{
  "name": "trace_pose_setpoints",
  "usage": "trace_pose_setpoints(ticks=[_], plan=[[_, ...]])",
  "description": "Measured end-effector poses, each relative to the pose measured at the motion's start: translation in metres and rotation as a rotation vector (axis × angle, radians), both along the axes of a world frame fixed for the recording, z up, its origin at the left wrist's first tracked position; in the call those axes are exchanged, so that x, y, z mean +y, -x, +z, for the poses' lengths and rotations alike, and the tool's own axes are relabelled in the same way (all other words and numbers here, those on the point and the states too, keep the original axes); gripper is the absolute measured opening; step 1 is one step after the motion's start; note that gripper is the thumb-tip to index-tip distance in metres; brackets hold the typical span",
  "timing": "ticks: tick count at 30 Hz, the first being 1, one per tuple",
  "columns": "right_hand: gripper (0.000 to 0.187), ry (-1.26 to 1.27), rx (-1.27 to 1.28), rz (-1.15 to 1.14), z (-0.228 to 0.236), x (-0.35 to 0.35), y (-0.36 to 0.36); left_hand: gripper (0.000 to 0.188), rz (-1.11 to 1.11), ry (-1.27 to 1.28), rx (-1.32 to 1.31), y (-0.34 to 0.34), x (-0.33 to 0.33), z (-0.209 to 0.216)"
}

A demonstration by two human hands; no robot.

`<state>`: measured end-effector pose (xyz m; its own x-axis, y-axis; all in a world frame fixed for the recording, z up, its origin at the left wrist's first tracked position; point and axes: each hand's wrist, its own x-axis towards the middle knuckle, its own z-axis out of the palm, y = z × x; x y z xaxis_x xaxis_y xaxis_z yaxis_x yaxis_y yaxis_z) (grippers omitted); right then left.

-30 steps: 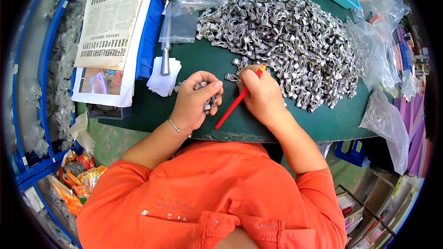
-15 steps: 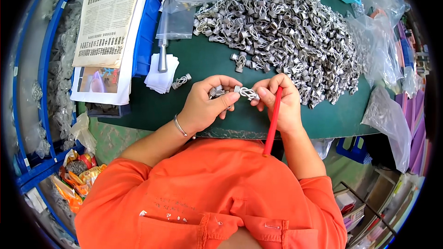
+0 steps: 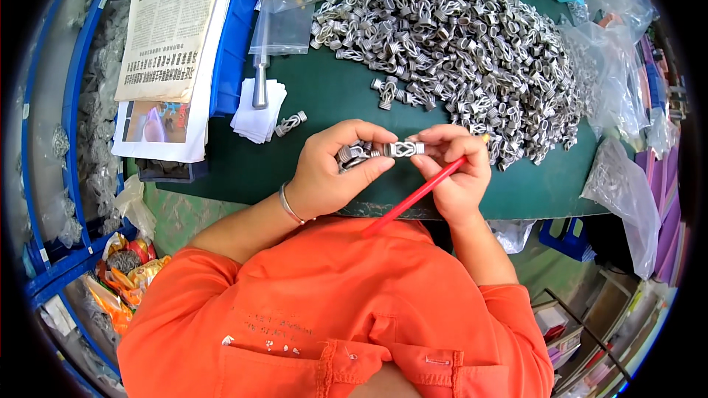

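Note:
Between my hands is a small silver metal clasp (image 3: 404, 149) with twisted loops, held level above the table's near edge. My left hand (image 3: 335, 158) is closed, thumb and forefinger at the clasp's left end, with more silver clasps (image 3: 352, 153) tucked inside its fingers. The fingertips of my right hand (image 3: 459, 169) pinch the right end. That same hand also holds a slim red stick (image 3: 417, 195) with a yellow tip, slanting down toward my orange shirt. One loose clasp (image 3: 290, 124) lies on the table left of my hands.
A large heap of similar clasps (image 3: 472, 59) covers the far middle and right of the green table (image 3: 324, 96). At left are a metal-handled tool (image 3: 259, 87), white paper slips (image 3: 254, 121), a blue bin (image 3: 234, 51) and newspaper (image 3: 162, 37). Plastic bags (image 3: 616, 96) lie at right.
The clasp between my fingers has turned to show another side. The red stick has swung from nearly upright to a slant, its lower end moving left.

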<state>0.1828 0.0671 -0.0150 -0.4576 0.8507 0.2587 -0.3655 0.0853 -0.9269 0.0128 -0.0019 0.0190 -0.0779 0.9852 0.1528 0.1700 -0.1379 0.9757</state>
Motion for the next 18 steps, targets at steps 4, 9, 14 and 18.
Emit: trace_pose_setpoints(ticks=[4,9,14,18], plan=[[0.040,-0.227,-0.017,-0.112,0.007,-0.003,0.003,0.020,0.056,0.350,-0.442,-0.003,-0.002,-0.006],[0.039,-0.394,-0.057,-0.153,0.009,-0.005,0.005,0.021,0.031,0.389,-0.586,-0.004,-0.004,-0.016],[0.031,-0.596,-0.115,-0.047,0.024,0.005,0.015,0.030,-0.068,0.574,-1.225,0.006,-0.005,-0.025],[0.027,-0.557,-0.573,-0.220,0.015,0.029,0.027,0.020,-0.031,0.490,-1.315,0.020,-0.007,-0.035]])
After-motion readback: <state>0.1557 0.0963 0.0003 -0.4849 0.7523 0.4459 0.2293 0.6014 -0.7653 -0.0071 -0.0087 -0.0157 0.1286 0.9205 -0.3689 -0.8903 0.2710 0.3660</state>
